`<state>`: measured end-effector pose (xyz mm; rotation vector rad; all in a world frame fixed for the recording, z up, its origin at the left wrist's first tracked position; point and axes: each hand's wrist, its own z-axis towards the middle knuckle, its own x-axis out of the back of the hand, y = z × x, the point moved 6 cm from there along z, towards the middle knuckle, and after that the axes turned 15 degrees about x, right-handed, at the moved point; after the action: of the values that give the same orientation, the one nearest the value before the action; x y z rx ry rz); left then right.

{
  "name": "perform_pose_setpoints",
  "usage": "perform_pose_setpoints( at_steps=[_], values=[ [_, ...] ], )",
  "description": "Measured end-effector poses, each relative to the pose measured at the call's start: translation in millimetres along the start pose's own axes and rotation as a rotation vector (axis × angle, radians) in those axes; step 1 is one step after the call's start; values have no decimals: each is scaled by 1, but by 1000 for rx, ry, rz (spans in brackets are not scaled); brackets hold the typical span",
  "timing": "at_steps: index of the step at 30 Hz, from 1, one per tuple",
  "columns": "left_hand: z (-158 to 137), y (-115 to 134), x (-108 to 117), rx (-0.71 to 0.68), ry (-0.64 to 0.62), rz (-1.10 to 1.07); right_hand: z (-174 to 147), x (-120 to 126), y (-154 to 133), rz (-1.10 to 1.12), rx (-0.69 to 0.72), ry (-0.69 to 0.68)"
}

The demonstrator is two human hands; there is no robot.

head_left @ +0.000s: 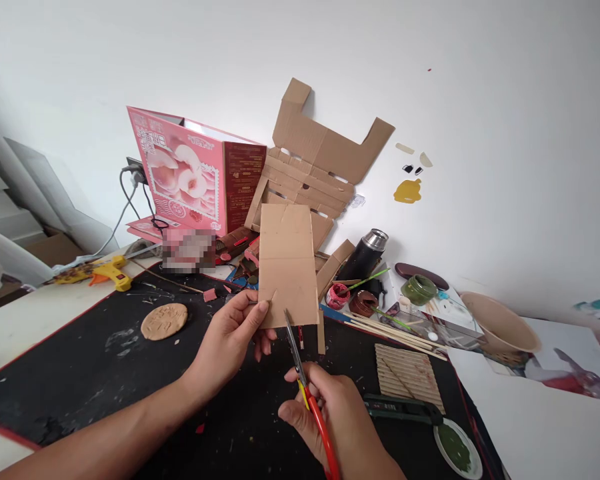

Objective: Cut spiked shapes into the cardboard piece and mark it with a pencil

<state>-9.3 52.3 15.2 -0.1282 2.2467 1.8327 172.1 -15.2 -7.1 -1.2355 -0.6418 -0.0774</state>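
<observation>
A flat rectangular piece of brown cardboard (287,267) is held up above the black mat, with a crease across its middle. My left hand (237,327) pinches it at the lower left corner, thumb in front and fingers behind. In my right hand (337,407) is a pair of scissors (300,363) with red and yellow handles. Their blades look nearly closed and point up at the cardboard's bottom edge, the tip overlapping its lower part. Whether the blades have cut into it cannot be made out. A narrow cardboard strip (321,332) shows just right of the piece.
Left lie a yellow glue gun (115,272) and a round clay disc (164,321). Behind are a pink box (180,173) and cut cardboard (325,147). Rightward stand a black flask (363,257), paint jars (365,305) and a bowl (505,327); a dark green cutter (403,409) lies nearer.
</observation>
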Motion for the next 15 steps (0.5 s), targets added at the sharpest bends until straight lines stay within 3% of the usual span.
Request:
perform_pose_setpoints(
  at_steps=[15],
  values=[
    [-1,2,-3,-14,-10,10,0,-2,4,115,1,-29]
  ],
)
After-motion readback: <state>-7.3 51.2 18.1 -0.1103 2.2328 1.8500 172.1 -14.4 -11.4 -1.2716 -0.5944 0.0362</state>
